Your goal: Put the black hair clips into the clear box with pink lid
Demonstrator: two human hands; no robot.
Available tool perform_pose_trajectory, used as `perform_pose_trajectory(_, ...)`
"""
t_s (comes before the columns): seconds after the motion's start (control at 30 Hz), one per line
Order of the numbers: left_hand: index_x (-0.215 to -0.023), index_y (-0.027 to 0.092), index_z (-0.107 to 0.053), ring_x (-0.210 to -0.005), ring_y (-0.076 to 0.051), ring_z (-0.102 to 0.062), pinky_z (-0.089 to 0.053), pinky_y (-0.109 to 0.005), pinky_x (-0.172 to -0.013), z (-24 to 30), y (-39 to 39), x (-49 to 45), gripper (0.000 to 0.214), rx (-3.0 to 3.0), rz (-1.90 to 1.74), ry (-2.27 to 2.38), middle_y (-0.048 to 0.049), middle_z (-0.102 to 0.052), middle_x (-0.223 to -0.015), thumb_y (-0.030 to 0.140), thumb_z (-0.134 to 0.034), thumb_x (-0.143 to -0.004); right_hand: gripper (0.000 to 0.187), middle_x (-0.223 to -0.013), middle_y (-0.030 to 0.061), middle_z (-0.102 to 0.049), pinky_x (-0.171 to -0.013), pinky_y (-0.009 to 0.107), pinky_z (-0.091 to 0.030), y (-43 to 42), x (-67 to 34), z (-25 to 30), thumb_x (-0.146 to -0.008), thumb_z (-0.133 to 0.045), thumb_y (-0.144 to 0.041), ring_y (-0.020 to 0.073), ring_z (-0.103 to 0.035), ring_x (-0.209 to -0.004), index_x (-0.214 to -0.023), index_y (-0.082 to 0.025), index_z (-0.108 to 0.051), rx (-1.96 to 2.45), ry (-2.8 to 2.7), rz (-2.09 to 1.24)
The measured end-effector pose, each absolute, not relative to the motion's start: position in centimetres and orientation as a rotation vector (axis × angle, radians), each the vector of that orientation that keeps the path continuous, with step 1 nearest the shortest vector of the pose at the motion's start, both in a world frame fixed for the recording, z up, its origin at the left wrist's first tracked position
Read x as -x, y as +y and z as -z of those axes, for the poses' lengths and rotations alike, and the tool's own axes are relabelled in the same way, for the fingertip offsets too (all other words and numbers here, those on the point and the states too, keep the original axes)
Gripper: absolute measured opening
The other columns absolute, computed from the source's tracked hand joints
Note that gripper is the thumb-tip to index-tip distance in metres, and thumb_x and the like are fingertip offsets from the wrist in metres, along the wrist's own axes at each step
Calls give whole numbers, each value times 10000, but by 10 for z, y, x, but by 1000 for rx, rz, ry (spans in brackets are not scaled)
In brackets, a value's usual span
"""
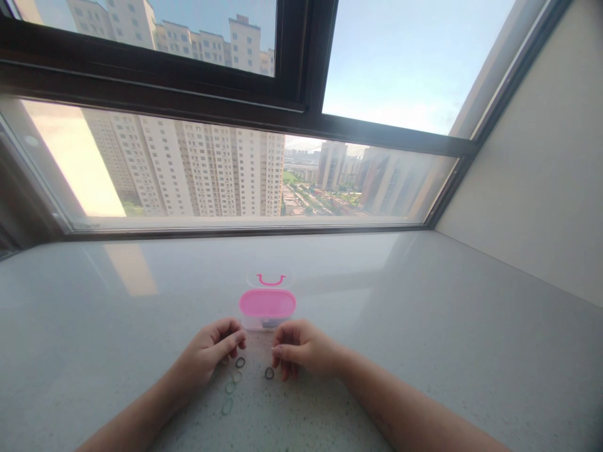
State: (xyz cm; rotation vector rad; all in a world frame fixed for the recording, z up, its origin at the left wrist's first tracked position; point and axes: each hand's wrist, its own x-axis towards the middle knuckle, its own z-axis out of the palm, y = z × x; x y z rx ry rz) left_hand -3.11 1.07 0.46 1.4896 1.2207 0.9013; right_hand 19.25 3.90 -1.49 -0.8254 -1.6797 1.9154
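Pale speckled sill [424, 339] is spanning the scene, with window [301, 125] on its far side. R hand [296, 348] is curling right of ctr, thumb near index; L hand [214, 345] is sitting left, thumb and fingertips about together. Can't tell if either's pinching anything. Box w/ pink lid [267, 303] is standing just far of both, approx. mid; prob. light, smooth, best held by its sides. Small rings are lying flat: dark ring [237, 365], pale ring [234, 379], two green rings [226, 389] are running far to near by L hand; second dark ring [266, 375] is lying just left of R fingertips. They're looking v. light, thin, poss. stretchy (material unclear); best pinched at rim.
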Motion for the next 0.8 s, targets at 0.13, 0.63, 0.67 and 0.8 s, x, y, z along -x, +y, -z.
perform_pose_trajectory(0.13, -698, 155, -599, -588, -146, -477, -372, -242, -576, -2, 11, 33, 254, -1530, -876, 1222, 10, -558, -620, 399, -573, -765, 423, -702, 37, -627, -448, 194, -405, 39, -193, 15, -661, -715, -506, 110, -589, -513, -758, -135, -534, 854, -1716, -1882)
perform_pose_trajectory(0.63, -746, 162, -573, -617, -134, -493, -373, -222, -577, 2, 10, 34, 160, -1486, -927, 1158, 36, -545, -637, 306, -642, -738, 409, -690, 42, -642, -420, 174, -416, 39, -193, 16, -622, -754, -469, 93, -582, -480, -725, -123, -562, 834, -1714, -1893)
perform_pose_trajectory(0.67, -780, 165, -577, -621, -131, -496, -373, -219, -578, 3, 11, 34, 149, -1479, -940, 1153, 37, -554, -648, 293, -643, -739, 405, -685, 41, -640, -416, 173, -417, 39, -194, 16, -621, -758, -460, 94, -581, -478, -730, -122, -562, 829, -1709, -1896)
perform_pose_trajectory(0.8, -960, 174, -617, -648, -138, -525, -394, -227, -597, 6, 11, 36, 231, -1458, -940, 1160, 20, -609, -707, 260, -623, -746, 386, -661, 28, -630, -415, 171, -427, 39, -194, 17, -623, -774, -410, 100, -586, -480, -758, -128, -549, 797, -1689, -1906)
